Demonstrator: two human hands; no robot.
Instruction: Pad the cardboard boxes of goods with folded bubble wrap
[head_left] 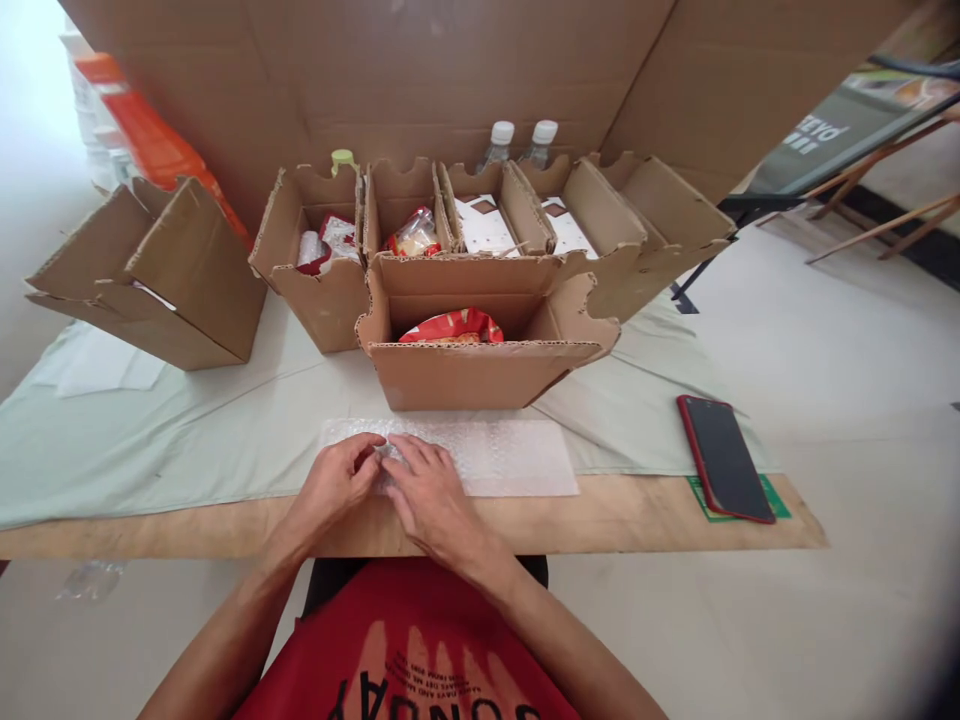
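A sheet of clear bubble wrap [517, 458] lies flat near the table's front edge. My left hand [341, 482] is at its left end, fingers curled and thumb drawn in, closed on the wrap. Close beside it, my right hand [431, 490] rests on the wrap with fingers stretched forward and the thumb apart. The fingertips of both hands nearly meet. Whether anything small lies under them is hidden. Just beyond the sheet stands an open cardboard bin [472, 375] with a red snack packet [457, 325] inside.
Behind it, a row of cardboard bins [319, 300] holds packets and white boxes [487, 225]. Another bin [195, 290] stands at the left, beside an orange object [150, 130]. Bottles [501, 145] show behind the row. A phone [727, 455] lies near the right edge.
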